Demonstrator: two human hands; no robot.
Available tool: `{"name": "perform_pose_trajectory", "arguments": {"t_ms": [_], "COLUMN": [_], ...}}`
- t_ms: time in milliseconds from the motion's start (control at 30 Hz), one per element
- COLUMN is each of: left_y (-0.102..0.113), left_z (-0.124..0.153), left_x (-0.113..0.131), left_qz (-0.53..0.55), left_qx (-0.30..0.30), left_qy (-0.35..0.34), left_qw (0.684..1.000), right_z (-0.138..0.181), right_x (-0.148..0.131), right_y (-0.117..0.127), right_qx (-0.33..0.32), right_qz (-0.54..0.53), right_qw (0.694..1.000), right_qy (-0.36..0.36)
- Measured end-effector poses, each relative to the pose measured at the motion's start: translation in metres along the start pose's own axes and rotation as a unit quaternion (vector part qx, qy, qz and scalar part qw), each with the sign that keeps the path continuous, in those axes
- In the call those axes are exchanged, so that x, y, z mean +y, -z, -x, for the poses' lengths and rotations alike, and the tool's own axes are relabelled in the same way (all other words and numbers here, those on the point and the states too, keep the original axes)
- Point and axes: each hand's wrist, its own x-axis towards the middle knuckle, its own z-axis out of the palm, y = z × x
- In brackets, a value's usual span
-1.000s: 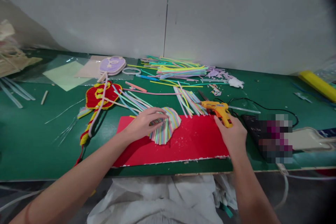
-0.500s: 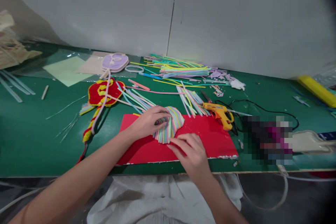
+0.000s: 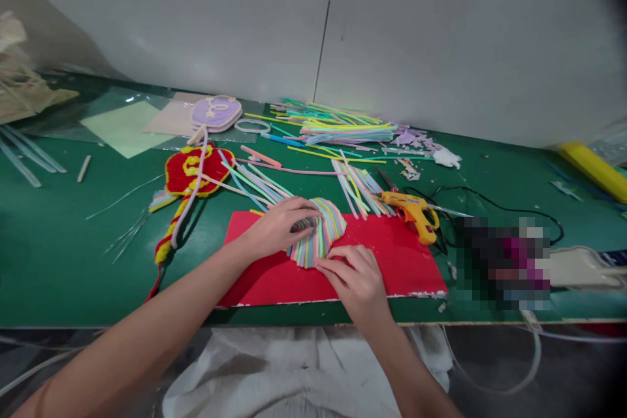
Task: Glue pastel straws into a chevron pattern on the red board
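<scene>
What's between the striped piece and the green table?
A red board lies between the striped piece and the green table in the head view.

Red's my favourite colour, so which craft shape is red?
The yellow-trimmed craft shape with the twisted handle is red. The purple craft shape lies behind it; the pastel-striped craft shape is partly under the left hand.

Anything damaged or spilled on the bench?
The red board has a ragged near edge, white showing through, most visibly toward the right corner. Purple scraps lie loose beside the heap of coloured strips, probably uncleared offcuts.
</scene>
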Motion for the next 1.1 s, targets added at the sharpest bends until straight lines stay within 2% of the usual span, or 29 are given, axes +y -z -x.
{"name": "perform_pose_trajectory", "arguments": {"t_ms": [367, 633, 1100], "left_y": [0.000, -0.001, -0.001], "left_z": [-0.001, -0.002, -0.001], "left_x": [0.000, -0.003, -0.004], "left_qz": [0.008, 0.002, -0.003], "left_qx": [0.006, -0.009, 0.000], "left_qy": [-0.008, -0.022, -0.034], "left_qw": [1.000, 1.000, 0.999], "right_z": [0.005, 0.012, 0.016], "right_x": [0.005, 0.008, 0.008], "right_y": [0.000, -0.001, 0.000], "right_qx": [0.007, -0.006, -0.036], "right_qz": [-0.009, -0.083, -0.047], "right_qw": [1.000, 0.996, 0.996], "right_qy": [0.015, 0.017, 0.072]}}
